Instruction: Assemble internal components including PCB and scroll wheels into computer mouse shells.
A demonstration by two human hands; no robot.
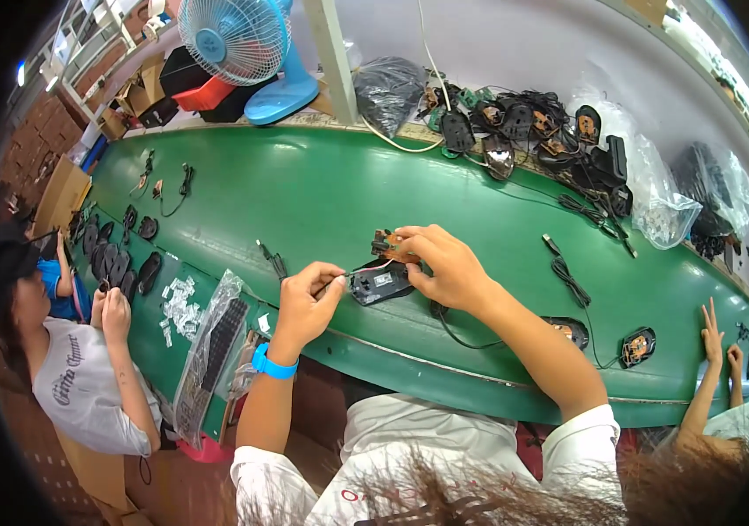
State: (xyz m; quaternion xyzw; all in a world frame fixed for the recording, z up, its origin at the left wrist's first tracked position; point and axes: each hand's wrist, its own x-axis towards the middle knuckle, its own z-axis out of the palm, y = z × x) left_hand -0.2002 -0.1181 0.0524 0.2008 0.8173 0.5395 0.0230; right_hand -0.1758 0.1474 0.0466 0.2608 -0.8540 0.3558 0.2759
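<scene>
Between my hands a black mouse shell lies on the green work surface, a pale label on it. My right hand grips an orange-brown circuit board by its right end, tilted just above the shell. To the left, my left hand pinches a thin black cable between thumb and fingertips. Thin light wires run from that cable toward the board. My right fingers hide part of the board, and where the wires join it is too small to tell.
Opened mice with cables are piled along the back ledge near a blue fan. Coiled cables and an open mouse lie to the right. Small white pieces and a bagged keyboard are left. Other people sit both sides.
</scene>
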